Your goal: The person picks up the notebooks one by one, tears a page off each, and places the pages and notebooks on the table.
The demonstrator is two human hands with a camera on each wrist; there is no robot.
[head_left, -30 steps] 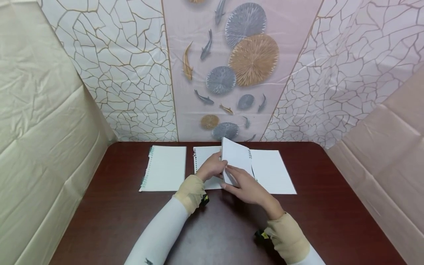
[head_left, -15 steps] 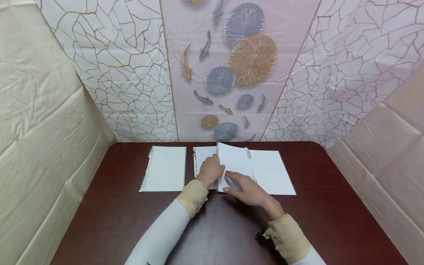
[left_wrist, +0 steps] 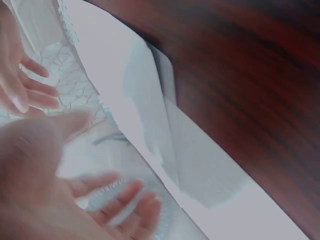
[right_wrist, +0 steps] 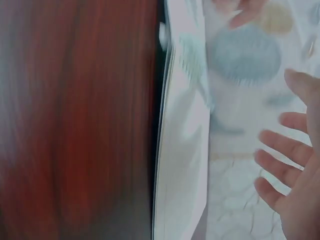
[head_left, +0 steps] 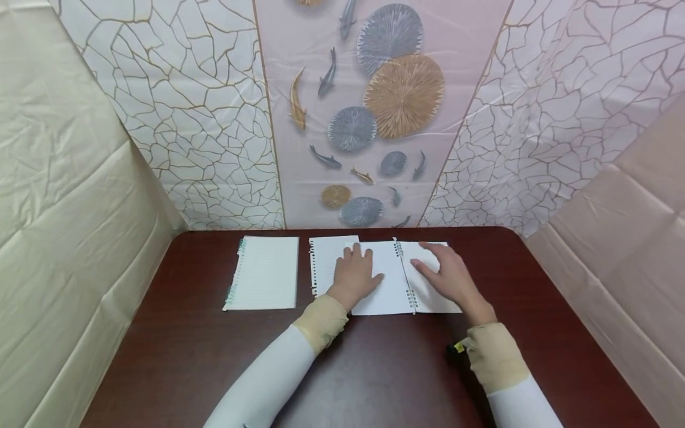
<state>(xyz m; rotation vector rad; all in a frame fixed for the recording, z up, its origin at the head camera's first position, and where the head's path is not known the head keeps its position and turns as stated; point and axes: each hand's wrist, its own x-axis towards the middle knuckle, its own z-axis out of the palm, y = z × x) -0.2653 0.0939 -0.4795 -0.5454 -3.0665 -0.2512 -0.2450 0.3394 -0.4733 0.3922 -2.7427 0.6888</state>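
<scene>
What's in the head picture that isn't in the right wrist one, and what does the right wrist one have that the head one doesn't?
Only the head view shows the white sleeves, the tan curtains and the whole sheet lying apart at far left.

Only the right wrist view gives a close, side-on look at the notebook.

Both show the notebook, right hand, table, patterned wall and left hand, just partly in the wrist view.

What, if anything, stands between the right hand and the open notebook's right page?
Nothing visible does. The right hand appears over the right page; the left hand is across the spiral, at the left page.
</scene>
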